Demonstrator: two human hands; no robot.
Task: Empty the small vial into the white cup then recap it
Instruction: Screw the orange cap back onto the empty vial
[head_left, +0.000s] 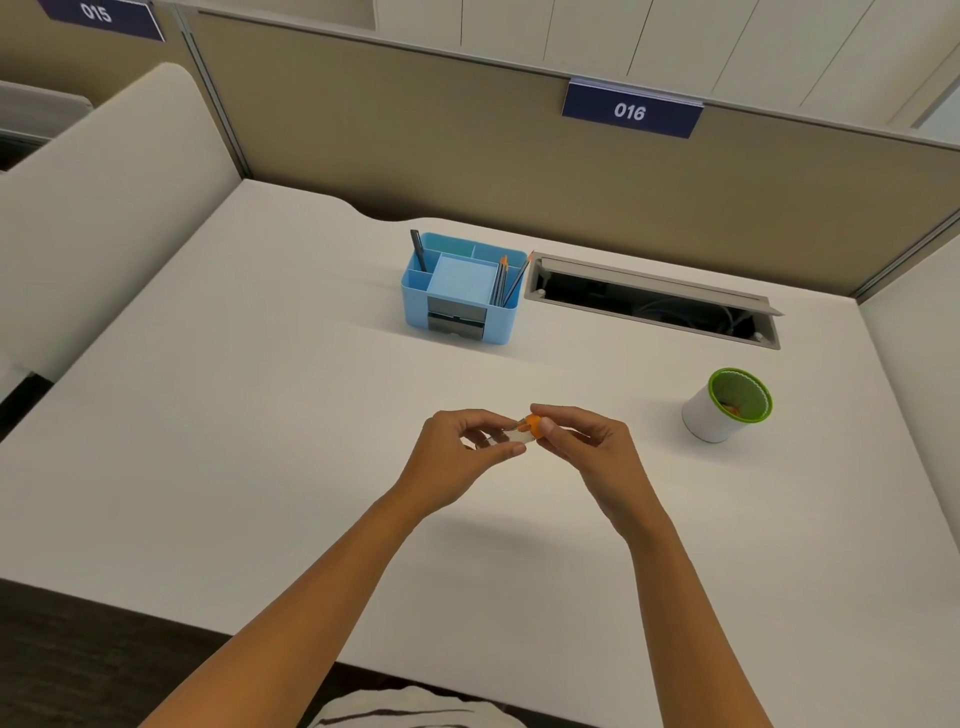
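Observation:
A small clear vial (514, 435) lies sideways in the air above the middle of the white desk. My left hand (462, 457) pinches its body between thumb and fingers. My right hand (587, 441) grips the orange cap (532, 423) at the vial's right end, and the cap sits against the vial's mouth. The white cup (709, 413), with a green inside and rim, stands upright on the desk to the right of my hands. Something small and orange lies at its bottom.
A blue desk organiser (460, 312) with pencils and a pen stands at the back centre. An open cable slot (654, 301) is sunk into the desk behind the cup. Beige partition walls close the back and right side. The desk's front edge (156, 613) runs under my forearms.

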